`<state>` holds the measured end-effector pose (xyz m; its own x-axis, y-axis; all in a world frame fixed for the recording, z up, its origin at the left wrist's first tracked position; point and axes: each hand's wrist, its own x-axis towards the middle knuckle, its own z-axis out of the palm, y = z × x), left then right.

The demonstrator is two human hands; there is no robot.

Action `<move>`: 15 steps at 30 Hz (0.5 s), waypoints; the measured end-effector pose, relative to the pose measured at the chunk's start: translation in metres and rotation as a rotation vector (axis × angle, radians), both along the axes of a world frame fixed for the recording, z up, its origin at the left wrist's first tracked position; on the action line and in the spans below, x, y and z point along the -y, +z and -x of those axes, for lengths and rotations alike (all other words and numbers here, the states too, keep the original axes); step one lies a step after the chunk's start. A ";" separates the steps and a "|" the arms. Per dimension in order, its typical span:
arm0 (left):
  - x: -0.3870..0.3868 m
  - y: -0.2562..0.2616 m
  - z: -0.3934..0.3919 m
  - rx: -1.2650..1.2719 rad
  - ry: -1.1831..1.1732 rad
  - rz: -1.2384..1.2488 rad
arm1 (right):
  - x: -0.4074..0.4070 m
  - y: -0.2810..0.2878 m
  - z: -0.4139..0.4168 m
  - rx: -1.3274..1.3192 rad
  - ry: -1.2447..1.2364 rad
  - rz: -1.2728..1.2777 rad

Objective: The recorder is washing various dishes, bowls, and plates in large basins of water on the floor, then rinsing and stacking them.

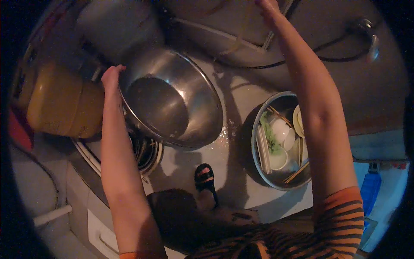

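Observation:
My left hand (pixel 112 76) grips the upper left rim of a large stainless steel basin (pixel 155 106). The basin is tilted, and its shiny inside holds no dishes. My right arm stretches up to the top edge of the view, where only part of my right hand (pixel 267 6) shows; its fingers are cut off. Beneath my right forearm, on the floor, stands a round metal tub (pixel 255 136) with white bowls (pixel 278 160), chopsticks (pixel 296 172), stacked pale dishes (pixel 262 150) and some green leaves (pixel 270 134) in it.
A yellow plastic container (pixel 61 103) stands at the left. Dark round pans or bowls (pixel 150 153) lie partly behind my left arm. A black hose (pixel 258 67) runs along the wall. The floor (pixel 223 139) has wet, shiny spots near my sandalled foot (pixel 204 176).

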<state>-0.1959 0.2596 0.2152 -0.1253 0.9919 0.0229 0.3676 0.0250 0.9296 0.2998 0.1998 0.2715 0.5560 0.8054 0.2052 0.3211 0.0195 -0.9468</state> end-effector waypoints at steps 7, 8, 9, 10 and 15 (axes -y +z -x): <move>0.003 0.000 -0.018 0.091 0.034 0.044 | 0.090 -0.049 0.125 0.120 0.512 0.283; 0.003 0.000 -0.016 0.094 0.047 0.034 | 0.106 -0.062 0.155 0.309 0.480 0.401; 0.001 -0.002 -0.013 0.130 0.005 0.019 | 0.123 -0.072 0.181 0.064 0.557 0.571; 0.002 -0.003 -0.010 0.177 -0.053 0.017 | 0.142 -0.077 0.200 -0.040 0.667 0.598; 0.005 -0.006 0.015 0.160 0.015 0.058 | 0.142 -0.074 0.276 -0.254 1.026 0.497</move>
